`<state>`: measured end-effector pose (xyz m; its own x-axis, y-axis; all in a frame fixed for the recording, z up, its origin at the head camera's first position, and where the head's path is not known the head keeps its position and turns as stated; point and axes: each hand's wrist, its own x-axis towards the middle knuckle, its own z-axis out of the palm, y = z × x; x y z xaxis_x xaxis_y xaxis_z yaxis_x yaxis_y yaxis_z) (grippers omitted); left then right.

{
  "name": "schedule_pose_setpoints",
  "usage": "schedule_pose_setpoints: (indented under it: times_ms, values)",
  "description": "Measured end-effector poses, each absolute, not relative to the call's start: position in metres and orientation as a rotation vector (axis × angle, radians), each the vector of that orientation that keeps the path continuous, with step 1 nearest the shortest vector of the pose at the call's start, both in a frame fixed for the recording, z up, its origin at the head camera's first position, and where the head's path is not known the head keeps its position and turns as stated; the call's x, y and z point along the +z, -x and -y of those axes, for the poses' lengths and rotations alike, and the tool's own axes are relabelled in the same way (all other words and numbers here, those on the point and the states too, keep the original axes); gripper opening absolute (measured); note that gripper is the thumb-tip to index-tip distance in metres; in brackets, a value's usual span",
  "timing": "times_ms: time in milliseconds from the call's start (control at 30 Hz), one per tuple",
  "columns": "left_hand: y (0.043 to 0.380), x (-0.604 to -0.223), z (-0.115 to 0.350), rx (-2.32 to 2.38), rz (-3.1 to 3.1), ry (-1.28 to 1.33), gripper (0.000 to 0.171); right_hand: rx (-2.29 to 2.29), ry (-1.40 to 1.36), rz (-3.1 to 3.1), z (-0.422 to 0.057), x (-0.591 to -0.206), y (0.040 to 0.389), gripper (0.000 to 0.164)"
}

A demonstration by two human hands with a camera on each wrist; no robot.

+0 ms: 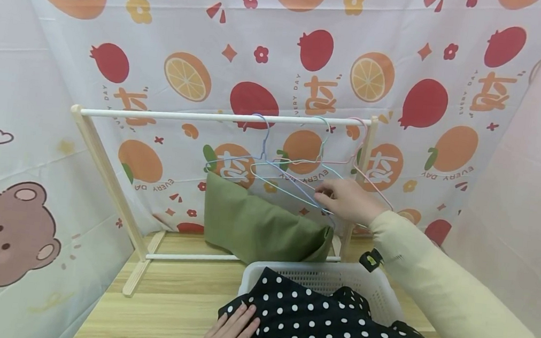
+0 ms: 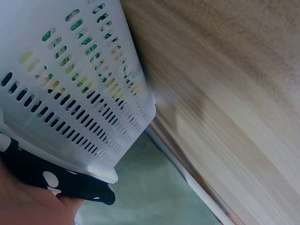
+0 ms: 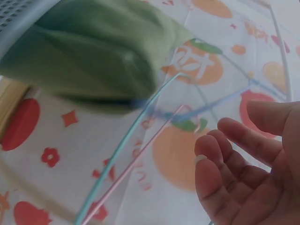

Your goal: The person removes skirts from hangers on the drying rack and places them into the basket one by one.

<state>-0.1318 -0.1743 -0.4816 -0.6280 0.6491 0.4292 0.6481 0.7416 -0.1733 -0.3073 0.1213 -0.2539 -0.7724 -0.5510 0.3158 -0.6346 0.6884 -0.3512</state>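
My right hand (image 1: 349,200) hovers beside the lower right end of a blue-purple hanger (image 1: 265,144). In the right wrist view its fingers (image 3: 236,159) are loosely bent, with nothing between them. An olive-green cloth garment (image 1: 266,222) hangs at a slant from that hanger, on the rack's white top rod (image 1: 174,115). My left hand (image 1: 229,333) rests on a black cloth with white polka dots (image 1: 329,330), fingers straight. The polka-dot cloth drapes over the rim of a white perforated basket (image 1: 387,294); in the left wrist view it lies folded over that rim.
A mint-green hanger (image 1: 323,139) and a pink hanger (image 1: 364,137) hang on the rod's right end, overlapping the blue-purple one. The rack's wooden post (image 1: 109,187) stands at left on the wood-grain table (image 1: 181,301). Behind hangs a fruit-print curtain (image 1: 272,40).
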Motion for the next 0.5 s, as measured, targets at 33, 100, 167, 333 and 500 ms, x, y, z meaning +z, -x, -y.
schedule_pose_setpoints:
  times_ms: [33, 100, 167, 333, 500]
  values:
    - [0.132, -0.482, 0.174, 0.008, 2.470, 0.978, 0.071, 0.662, -0.970, 2.703, -0.116, -0.251, 0.308, 0.024]
    - [0.132, -0.482, 0.174, 0.003, 2.482, 0.976, 0.071, 0.649, -0.972, 2.686, -0.104, -0.246, 0.310, 0.025]
    - [0.132, -0.482, 0.175, -0.002, 2.486, 0.978, 0.071, 0.639, -0.949, 2.687, -0.093, -0.241, 0.311, 0.027]
    - [0.132, -0.482, 0.175, -0.020, 2.498, 0.995, 0.072, 0.679, -0.882, 2.687, -0.066, -0.230, 0.318, 0.025]
    - [0.131, -0.481, 0.176, -0.017, 2.513, 1.002, 0.072, 0.713, -0.816, 2.662, -0.044, -0.224, 0.329, 0.028]
